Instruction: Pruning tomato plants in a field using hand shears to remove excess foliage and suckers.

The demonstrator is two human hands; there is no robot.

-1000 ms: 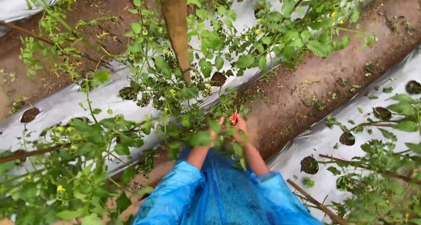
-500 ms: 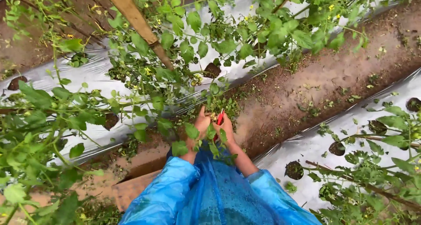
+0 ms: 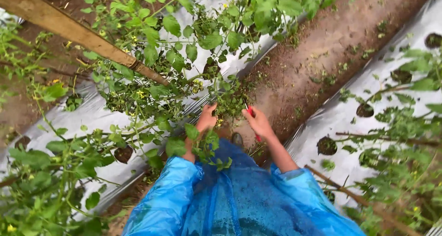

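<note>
Head view looks straight down on a person in a blue rain poncho (image 3: 239, 194) standing over a furrow of bare brown soil (image 3: 313, 75) between two planting beds covered in silver plastic mulch (image 3: 345, 121). Left hand (image 3: 206, 118) has its fingers closed around a leafy green stem cluster (image 3: 228, 102) at the edge of the left bed. Right hand (image 3: 258, 123) is wrapped around a red-handled cutting tool (image 3: 251, 112), its tip just beside that same cluster; the blades are hidden by leaves. Both hands sit close together, nearly touching the foliage. A wooden stake (image 3: 83, 38) slants across the upper left, above the tangled plants, crowding that side. Open room lies along the soil furrow to the upper right. Round planting holes (image 3: 326, 145) dot the right bed, with thin stems (image 3: 386, 139) lying across it.
</note>
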